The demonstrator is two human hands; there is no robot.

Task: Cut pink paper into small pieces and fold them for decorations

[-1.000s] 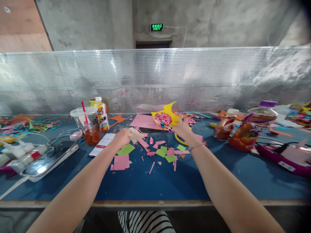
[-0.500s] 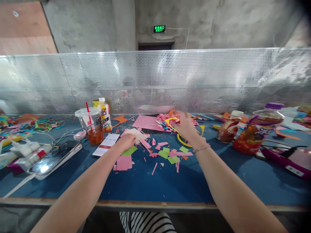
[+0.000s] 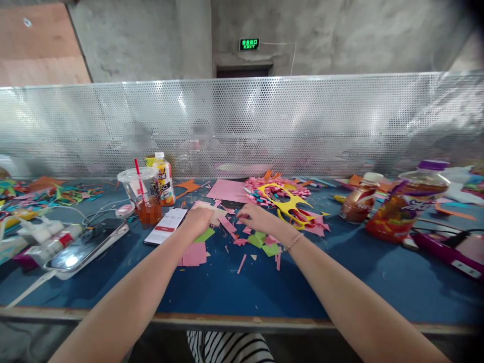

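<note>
From head height, the camera looks forward and down across the blue table (image 3: 245, 300).

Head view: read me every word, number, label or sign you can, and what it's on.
"安全出口 EXIT": green sign on the wall
"00:00:07", final digits soft: phone screen
"SQ", partial: label of the white-capped bottle behind the cup
"NES", partial: brown bottle
Too blurred to read: cup print, purple-capped bottle label

In front of the pink sheet (image 3: 227, 191), the left hand (image 3: 198, 222) grips pale paper (image 3: 218, 215) and the right hand (image 3: 262, 222) hovers, fingers parted, near scraps (image 3: 257, 240). Right of the sheet lies a yellow cutout (image 3: 284, 205); left of it stand a cup (image 3: 140, 197) and a bottle (image 3: 163, 182).
</note>
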